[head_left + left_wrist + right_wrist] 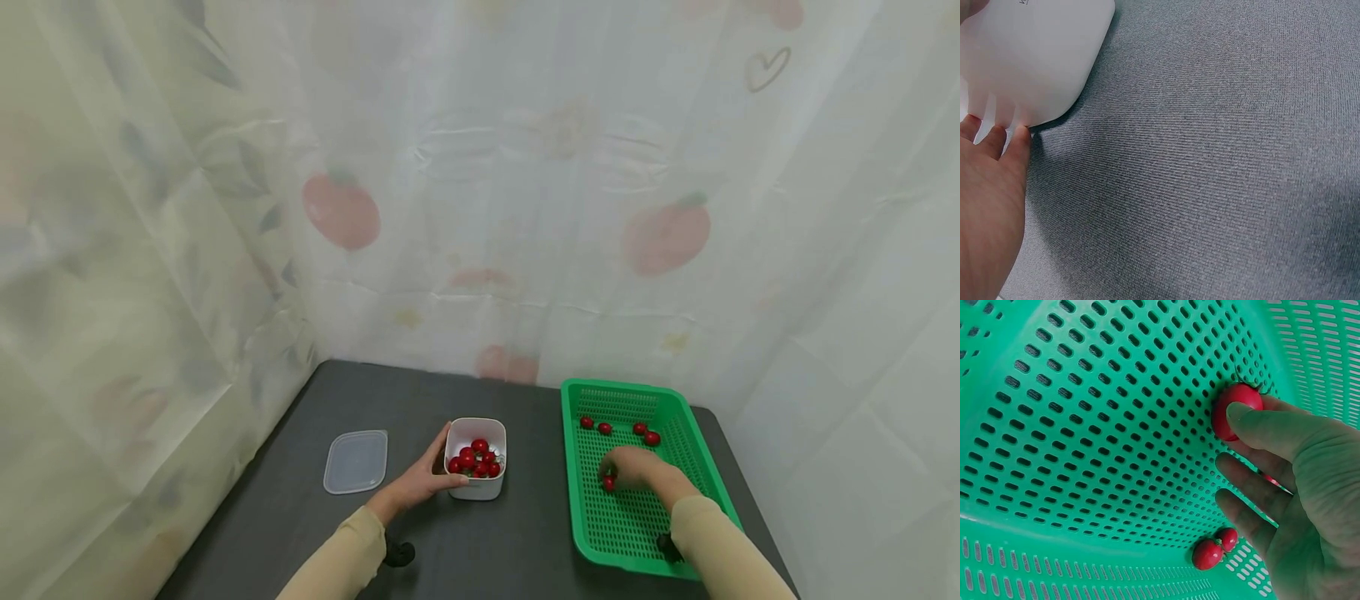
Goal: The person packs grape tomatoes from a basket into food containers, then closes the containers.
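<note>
A white square container (476,489) with several cherry tomatoes (480,457) in it stands on the table. My left hand (422,481) holds it from the left, thumb at the near side. In the left wrist view, fingertips (1019,140) touch the container's pale wall (1041,56). Inside the green basket (572,467), my right hand (633,467) pinches a cherry tomato (1235,409) between thumb and forefinger, close above the perforated floor. Other cherry tomatoes (1208,553) lie near the basket's far side.
A translucent square lid (356,462) lies flat to the left of the container on the dark table (517,550). Printed curtains (480,183) hang behind and at both sides. The basket's raised walls surround my right hand.
</note>
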{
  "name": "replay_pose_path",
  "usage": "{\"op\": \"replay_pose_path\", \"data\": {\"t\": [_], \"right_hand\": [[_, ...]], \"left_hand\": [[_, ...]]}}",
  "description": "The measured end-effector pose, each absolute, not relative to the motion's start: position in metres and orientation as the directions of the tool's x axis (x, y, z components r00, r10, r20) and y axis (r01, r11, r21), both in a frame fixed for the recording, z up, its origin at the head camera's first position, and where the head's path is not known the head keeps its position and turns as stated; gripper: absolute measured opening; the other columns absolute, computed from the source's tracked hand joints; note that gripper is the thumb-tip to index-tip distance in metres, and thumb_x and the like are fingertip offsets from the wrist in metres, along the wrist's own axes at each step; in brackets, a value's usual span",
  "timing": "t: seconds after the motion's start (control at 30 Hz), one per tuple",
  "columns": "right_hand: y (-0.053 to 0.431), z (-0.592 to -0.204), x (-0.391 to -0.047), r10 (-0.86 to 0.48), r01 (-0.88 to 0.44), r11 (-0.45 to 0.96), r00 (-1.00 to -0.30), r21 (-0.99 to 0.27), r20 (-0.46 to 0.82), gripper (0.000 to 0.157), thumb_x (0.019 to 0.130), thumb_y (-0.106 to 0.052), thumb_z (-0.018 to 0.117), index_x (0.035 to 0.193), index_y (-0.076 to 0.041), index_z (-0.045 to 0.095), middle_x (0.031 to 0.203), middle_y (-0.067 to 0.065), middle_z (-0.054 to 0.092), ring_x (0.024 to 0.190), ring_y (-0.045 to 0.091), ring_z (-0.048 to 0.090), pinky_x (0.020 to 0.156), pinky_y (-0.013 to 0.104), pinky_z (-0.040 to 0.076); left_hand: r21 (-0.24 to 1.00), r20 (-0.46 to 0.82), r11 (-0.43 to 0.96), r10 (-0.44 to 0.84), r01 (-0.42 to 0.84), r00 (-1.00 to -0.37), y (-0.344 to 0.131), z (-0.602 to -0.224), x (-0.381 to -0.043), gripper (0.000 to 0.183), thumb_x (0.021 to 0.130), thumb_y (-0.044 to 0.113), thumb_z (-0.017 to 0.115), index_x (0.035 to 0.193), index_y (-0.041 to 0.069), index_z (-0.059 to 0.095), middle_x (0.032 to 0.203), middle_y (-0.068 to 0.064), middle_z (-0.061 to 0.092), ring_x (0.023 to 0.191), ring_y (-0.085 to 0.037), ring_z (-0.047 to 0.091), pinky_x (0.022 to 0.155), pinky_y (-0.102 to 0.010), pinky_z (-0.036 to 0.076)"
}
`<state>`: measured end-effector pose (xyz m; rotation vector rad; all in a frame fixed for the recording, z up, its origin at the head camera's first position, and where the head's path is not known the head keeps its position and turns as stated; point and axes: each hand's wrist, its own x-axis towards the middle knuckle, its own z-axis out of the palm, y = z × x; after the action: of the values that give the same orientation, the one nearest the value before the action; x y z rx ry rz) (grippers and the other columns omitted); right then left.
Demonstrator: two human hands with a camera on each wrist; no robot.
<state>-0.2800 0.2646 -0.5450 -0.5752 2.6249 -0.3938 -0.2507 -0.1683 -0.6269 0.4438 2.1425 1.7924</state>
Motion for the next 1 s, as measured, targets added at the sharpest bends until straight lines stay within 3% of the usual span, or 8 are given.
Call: {"op": "replay_pose_path", "data": {"t": [0.57, 0.73, 1.0], "right_hand": [[0.277, -0.510, -0.289, -0.498, -0.380, 0.821, -0.841, -0.426, -0.210, 0.024, 0.096, -0.002, 0.068, 0.117, -0.013, 0.073, 0.114, 0.006, 0.069, 0.105, 0.031, 0.065, 0.084, 0.051, 0.054], [0.277, -0.496, -0.294, -0.514, -0.401, 0.807, -0.838, -0.433, -0.184, 0.027, 0.096, -0.008, 0.070, 0.124, -0.007, 0.070, 0.117, 0.007, 0.070, 0.111, 0.035, 0.064, 0.088, 0.052, 0.053], [0.260, -0.482, -0.293, -0.551, -0.458, 0.785, -0.824, -0.416, -0.133, 0.027, 0.099, -0.015, 0.069, 0.125, -0.010, 0.070, 0.117, 0.003, 0.070, 0.112, 0.031, 0.065, 0.090, 0.051, 0.053]], "left_hand": [[0.985, -0.052, 0.171, 0.423, 0.023, -0.905, -0.168, -0.625, -0.249, 0.106, 0.095, 0.014, 0.074, 0.165, 0.017, -0.005, 0.169, -0.018, 0.011, 0.149, -0.042, 0.024, 0.114, -0.057, 0.033], [0.984, -0.062, 0.178, 0.419, 0.015, -0.906, -0.168, -0.623, -0.248, 0.105, 0.095, 0.016, 0.074, 0.166, 0.019, -0.004, 0.168, -0.018, 0.013, 0.148, -0.042, 0.025, 0.113, -0.057, 0.034], [0.984, -0.066, 0.177, 0.424, 0.011, -0.903, -0.170, -0.622, -0.249, 0.107, 0.094, 0.018, 0.076, 0.166, 0.018, -0.003, 0.169, -0.018, 0.011, 0.149, -0.043, 0.023, 0.114, -0.056, 0.033]]}}
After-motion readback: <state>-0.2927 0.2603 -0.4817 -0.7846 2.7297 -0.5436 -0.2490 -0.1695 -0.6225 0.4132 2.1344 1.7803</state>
